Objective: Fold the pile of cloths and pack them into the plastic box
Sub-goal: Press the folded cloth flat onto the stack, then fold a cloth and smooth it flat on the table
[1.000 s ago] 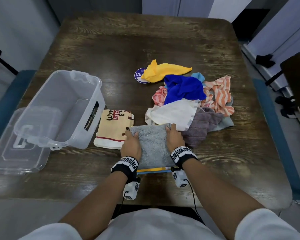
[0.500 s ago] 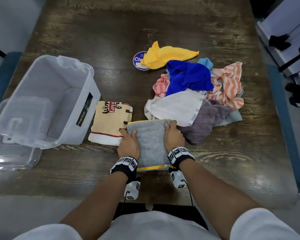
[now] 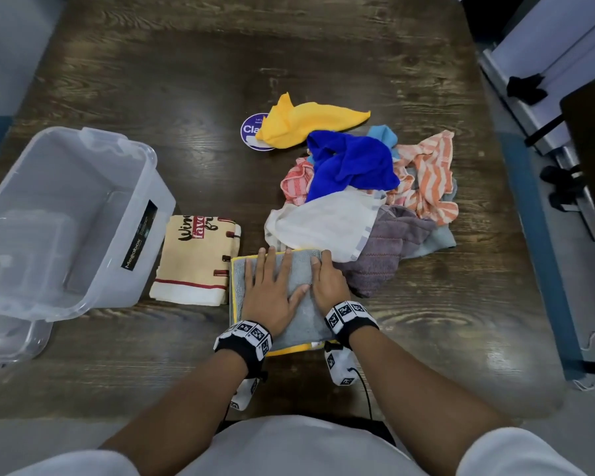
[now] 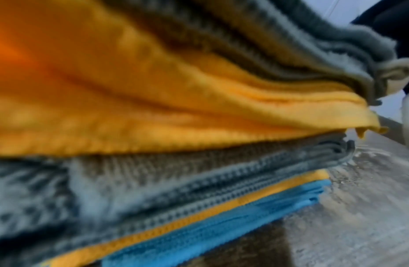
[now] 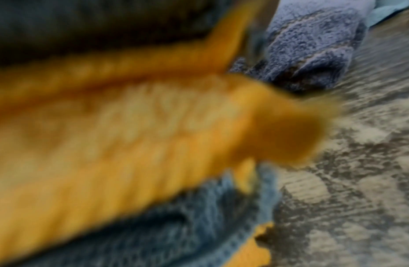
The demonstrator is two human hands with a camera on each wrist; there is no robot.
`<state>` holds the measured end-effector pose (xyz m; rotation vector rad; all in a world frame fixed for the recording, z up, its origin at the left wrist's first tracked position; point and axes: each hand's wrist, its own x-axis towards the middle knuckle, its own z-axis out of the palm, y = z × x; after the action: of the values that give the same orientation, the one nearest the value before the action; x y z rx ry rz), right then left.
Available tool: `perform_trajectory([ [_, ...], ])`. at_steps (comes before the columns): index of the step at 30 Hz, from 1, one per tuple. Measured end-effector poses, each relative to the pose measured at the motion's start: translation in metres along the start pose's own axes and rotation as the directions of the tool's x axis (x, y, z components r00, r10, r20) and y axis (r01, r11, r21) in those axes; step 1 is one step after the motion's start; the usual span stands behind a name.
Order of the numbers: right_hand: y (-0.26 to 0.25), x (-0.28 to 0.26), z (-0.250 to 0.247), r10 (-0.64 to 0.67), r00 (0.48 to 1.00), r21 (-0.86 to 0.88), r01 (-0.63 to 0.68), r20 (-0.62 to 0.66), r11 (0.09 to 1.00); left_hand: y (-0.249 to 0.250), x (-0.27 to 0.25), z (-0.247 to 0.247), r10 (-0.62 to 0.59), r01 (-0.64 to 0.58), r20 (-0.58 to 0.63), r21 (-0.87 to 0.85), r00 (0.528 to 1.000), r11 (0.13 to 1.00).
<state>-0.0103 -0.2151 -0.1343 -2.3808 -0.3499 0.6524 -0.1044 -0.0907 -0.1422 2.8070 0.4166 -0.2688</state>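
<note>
Both hands lie apart on the folded grey terry cloth (image 3: 298,314) that tops a stack of folded cloths (image 4: 198,162) near the front edge of the dark wooden table (image 3: 152,80). The left hand (image 3: 272,293) is flat with fingers spread. The right hand (image 3: 328,285) rests on the right edge, fingers nearly straight.

Only the head view shows the clear plastic box (image 3: 110,283) at the left, the folded beige printed cloth (image 3: 196,266) between box and stack, and the loose pile of coloured cloths (image 3: 354,166) behind. Only the left wrist view shows the layers: yellow, grey, and a light blue cloth (image 4: 221,216) lowest. The right wrist view, blurred, shows a purple-grey towel (image 5: 313,45) just beside the stack.
</note>
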Motion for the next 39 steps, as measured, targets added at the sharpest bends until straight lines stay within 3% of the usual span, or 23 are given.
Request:
perform_trajectory([
  [6,0.010,0.006,-0.002,-0.022,0.998,0.047,0.019,0.063,0.999,0.000,0.005,0.005,-0.013,0.014,-0.014,0.010,1.000,1.000],
  [10,0.011,0.012,-0.015,-0.016,0.993,-0.046,0.021,0.119,0.999,0.000,0.004,0.008,-0.019,0.019,-0.034,0.012,0.999,1.000],
  [12,0.011,0.024,-0.032,-0.023,0.998,-0.162,0.032,0.054,0.986,-0.001,0.005,0.007,-0.016,0.017,-0.045,0.009,0.999,1.000],
  [16,0.003,0.069,-0.076,-0.095,0.973,-0.295,0.030,-0.210,0.955,0.000,0.005,0.008,-0.020,0.021,-0.050,0.024,0.999,0.999],
  [19,-0.017,0.106,-0.101,-0.169,0.944,-0.354,0.061,-0.283,0.933,-0.001,0.006,0.009,-0.021,0.022,-0.052,0.024,0.998,0.999],
  [28,-0.046,0.165,-0.118,0.042,0.998,-0.633,-0.061,-0.045,0.772,0.000,0.007,0.008,-0.029,0.029,-0.047,0.002,0.998,1.000],
  [33,-0.043,0.172,-0.119,0.014,0.998,-0.695,-0.058,-0.068,0.716,-0.001,0.006,0.009,-0.023,0.024,-0.046,0.005,0.999,1.000],
  [39,-0.044,0.168,-0.131,-0.071,0.983,-0.612,-0.048,-0.169,0.789,-0.001,0.006,0.008,-0.024,0.025,-0.050,0.019,0.998,1.000],
])
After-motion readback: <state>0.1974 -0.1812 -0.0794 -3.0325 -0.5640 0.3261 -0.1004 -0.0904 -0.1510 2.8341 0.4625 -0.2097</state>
